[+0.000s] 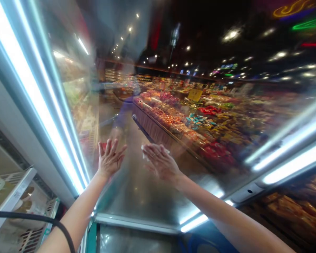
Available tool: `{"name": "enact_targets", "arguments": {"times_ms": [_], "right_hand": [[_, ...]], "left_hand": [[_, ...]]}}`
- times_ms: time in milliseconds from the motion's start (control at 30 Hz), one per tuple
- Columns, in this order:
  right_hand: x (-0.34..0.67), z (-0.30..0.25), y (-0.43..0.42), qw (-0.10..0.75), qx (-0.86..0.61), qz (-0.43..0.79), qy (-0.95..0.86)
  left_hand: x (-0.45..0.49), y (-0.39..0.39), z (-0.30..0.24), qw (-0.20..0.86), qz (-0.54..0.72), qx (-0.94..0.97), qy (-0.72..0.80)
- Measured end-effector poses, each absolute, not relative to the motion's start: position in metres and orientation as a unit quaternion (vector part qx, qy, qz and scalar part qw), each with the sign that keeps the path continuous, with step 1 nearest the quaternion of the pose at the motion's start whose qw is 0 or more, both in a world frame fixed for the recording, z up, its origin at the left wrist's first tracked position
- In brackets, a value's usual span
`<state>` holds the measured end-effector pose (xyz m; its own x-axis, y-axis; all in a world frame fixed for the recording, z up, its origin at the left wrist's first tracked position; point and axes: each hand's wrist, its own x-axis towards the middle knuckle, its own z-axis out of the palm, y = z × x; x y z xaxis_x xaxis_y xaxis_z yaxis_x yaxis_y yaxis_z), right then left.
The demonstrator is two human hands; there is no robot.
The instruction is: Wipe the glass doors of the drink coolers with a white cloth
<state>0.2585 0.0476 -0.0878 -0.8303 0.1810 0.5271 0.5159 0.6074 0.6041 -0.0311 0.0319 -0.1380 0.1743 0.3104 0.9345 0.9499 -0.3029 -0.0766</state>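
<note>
At the near edge of the glass door, I see both bare forearms reaching up onto the pane. I judge the glass stiff, slick and breakable, better met with flat palms than gripped by its lit frame. The left hand is spread wide against the door, fingers splayed, holding nothing. The right hand, beside it at the door's middle, lies nearly flat yet keeps a white cloth pinned under its fingers. The cloth looks soft and light and should bunch easily. Deeper in the door, blurred store displays are mirrored.
</note>
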Motion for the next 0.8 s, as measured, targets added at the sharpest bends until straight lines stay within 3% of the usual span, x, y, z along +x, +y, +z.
{"name": "enact_targets", "arguments": {"times_ms": [200,667,800], "right_hand": [[0.241,-0.090,0.044,0.194,-0.135,-0.395,-0.888],[0.206,-0.061,0.039,0.200,-0.180,-0.378,-0.886],[0.198,-0.055,0.040,0.184,-0.112,-0.395,-0.893]], "left_hand": [[-0.014,0.032,-0.137,0.355,-0.437,-0.680,-0.469],[-0.052,0.030,-0.152,0.336,-0.456,-0.659,-0.495],[-0.044,0.034,-0.153,0.335,-0.453,-0.659,-0.498]]}}
